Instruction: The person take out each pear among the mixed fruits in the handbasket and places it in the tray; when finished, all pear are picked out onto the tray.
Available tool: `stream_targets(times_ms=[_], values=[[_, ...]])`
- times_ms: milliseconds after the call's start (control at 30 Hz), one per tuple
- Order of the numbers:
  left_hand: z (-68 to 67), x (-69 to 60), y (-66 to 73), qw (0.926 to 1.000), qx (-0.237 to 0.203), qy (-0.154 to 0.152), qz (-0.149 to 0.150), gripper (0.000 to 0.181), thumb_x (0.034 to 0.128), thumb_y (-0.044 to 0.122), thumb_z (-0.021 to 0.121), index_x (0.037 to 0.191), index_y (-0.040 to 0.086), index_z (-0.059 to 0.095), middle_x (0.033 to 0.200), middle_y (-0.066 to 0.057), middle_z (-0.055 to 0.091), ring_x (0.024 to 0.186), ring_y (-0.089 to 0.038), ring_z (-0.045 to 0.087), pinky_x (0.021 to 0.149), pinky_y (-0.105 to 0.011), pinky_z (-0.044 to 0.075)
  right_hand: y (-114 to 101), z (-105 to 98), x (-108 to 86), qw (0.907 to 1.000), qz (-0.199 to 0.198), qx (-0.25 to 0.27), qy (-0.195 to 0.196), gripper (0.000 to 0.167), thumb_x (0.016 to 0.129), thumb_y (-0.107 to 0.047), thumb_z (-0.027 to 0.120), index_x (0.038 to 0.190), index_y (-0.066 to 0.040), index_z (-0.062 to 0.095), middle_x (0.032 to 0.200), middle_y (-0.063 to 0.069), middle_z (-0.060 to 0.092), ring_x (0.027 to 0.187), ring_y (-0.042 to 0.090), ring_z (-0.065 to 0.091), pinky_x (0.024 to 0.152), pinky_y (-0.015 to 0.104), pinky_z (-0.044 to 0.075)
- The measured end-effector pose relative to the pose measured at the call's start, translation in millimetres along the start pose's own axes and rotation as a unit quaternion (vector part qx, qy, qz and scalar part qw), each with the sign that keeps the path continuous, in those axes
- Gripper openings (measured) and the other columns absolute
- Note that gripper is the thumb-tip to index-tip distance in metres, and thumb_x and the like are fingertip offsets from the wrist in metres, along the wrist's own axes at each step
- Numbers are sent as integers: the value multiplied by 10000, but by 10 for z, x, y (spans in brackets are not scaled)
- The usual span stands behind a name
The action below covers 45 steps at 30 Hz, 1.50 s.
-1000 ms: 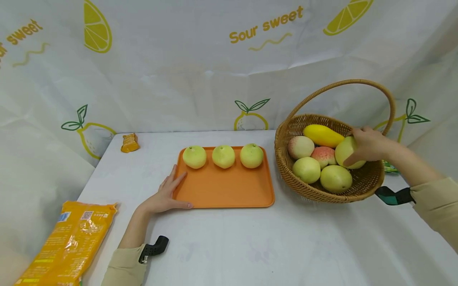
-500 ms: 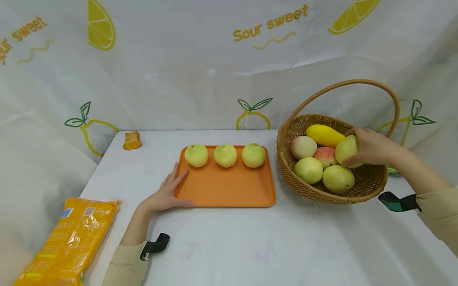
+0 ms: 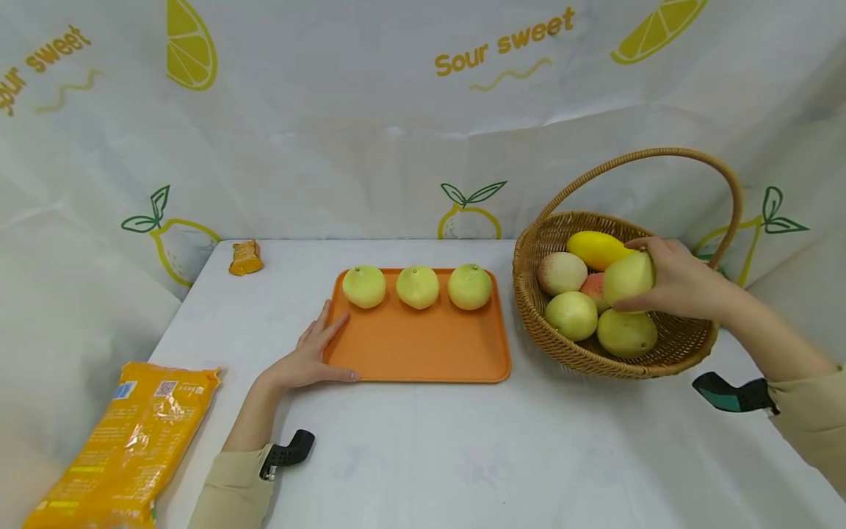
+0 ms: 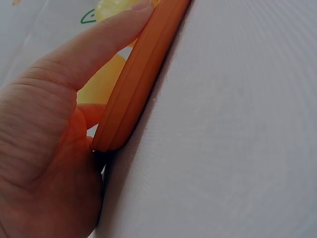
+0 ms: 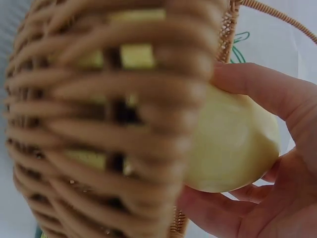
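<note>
Now the right grip (image 3: 681, 281) has its thumb and fingers wrapped round a yellow-green pomelo-like fruit (image 3: 628, 279). Vs. half a second ago: fruit moved left and a bit toward the viewer, right hand with it, so the red peach (image 3: 594, 289) is more covered. Held fruit is over the basket interior in the head view; can't tell if it touches the fruit below.

Wicker basket (image 3: 534, 325), handle upright, also holds a yellow oblong fruit (image 3: 597, 250) at the back, a pale pinkish peach (image 3: 562, 273) at left, the red peach mid-basket, and two yellow-green fruits (image 3: 626, 333) in front.

Left grip (image 3: 305, 358) unchanged: not clenched, fingers spread over the left side of the orange tray (image 3: 423, 345), thumb along its near edge. Tray contents same as earlier: three pomelo-like fruits (image 3: 418, 286) in a row by the far rim, spaced apart.

Farther left on the white tabletop (image 3: 429, 455): small orange-brown packet (image 3: 246, 257) at the back, large orange bag (image 3: 132, 444) in front.
</note>
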State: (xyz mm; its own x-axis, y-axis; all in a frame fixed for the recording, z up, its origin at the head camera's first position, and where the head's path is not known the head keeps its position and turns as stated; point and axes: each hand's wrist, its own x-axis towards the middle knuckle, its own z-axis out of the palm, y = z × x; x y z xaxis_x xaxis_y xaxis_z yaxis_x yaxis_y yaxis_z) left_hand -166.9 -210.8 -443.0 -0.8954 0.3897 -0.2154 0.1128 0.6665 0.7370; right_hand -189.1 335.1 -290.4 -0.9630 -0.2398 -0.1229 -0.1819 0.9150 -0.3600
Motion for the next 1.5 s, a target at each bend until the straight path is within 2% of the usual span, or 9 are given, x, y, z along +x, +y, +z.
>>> stream_targets(times_ms=[200, 333, 533, 800, 1100, 1400, 1500], values=[[1, -2, 12, 10000, -21, 5, 39, 1115, 739, 493, 820, 1581, 189, 155, 1603, 18, -226, 1444, -422, -119, 1069, -712, 22, -97, 49, -44, 9991, -260, 154, 304, 936, 746, -349, 856, 1372, 132, 352, 1233, 331, 443, 1056, 443, 421, 735, 513, 472], [-1, -7, 20, 10000, -34, 4, 38, 1117, 739, 491, 820, 1581, 188, 153, 1603, 19, -230, 1443, -424, -121, 1067, -713, 18, -170, 76, -94, 9985, -273, 366, 313, 912, 764, -356, 842, 1364, 124, 351, 1234, 305, 442, 1024, 409, 470, 715, 447, 488], [-3, -12, 32, 9999, -83, 29, 54, 1120, 734, 492, 823, 1581, 188, 155, 1605, 14, -225, 1444, -420, -124, 1073, -706, 7, -271, 114, -170, 9979, -147, 545, 304, 888, 778, -386, 825, 1377, 61, 344, 1245, 259, 424, 1000, 391, 514, 715, 445, 486], [-4, -10, 22, 9999, -59, 52, 110, 1114, 743, 470, 824, 1579, 164, 155, 1607, -31, -221, 1436, -444, -127, 1069, -708, -6, -407, 165, -222, 9954, -151, 891, 316, 918, 794, -369, 817, 1441, 3, 284, 1320, 267, 379, 1028, 416, 518, 724, 479, 505], [4, -6, 23, 9999, -102, 41, 50, 1126, 731, 493, 824, 1581, 190, 150, 1603, 21, -227, 1444, -410, -131, 1077, -701, 10, -606, 209, -273, 9919, -256, 1149, 486, 918, 764, -349, 846, 1447, -69, 300, 1316, 220, 395, 1025, 379, 530, 722, 443, 497], [2, -11, 18, 9999, -88, 69, 84, 1113, 743, 469, 824, 1580, 173, 154, 1610, -24, -214, 1437, -443, -123, 1068, -713, 16, -768, 262, -290, 9857, -279, 1587, 498, 921, 745, -320, 866, 1452, -97, 320, 1321, 193, 424, 1051, 391, 542, 704, 398, 503], [3, -12, 19, 9999, -54, 74, 97, 1107, 747, 468, 821, 1580, 171, 155, 1610, -30, -212, 1437, -442, -120, 1067, -714, 15, -826, 283, -292, 9847, -361, 1634, 485, 943, 753, -324, 860, 1469, -74, 300, 1354, 200, 397, 1053, 383, 528, 736, 433, 504]])
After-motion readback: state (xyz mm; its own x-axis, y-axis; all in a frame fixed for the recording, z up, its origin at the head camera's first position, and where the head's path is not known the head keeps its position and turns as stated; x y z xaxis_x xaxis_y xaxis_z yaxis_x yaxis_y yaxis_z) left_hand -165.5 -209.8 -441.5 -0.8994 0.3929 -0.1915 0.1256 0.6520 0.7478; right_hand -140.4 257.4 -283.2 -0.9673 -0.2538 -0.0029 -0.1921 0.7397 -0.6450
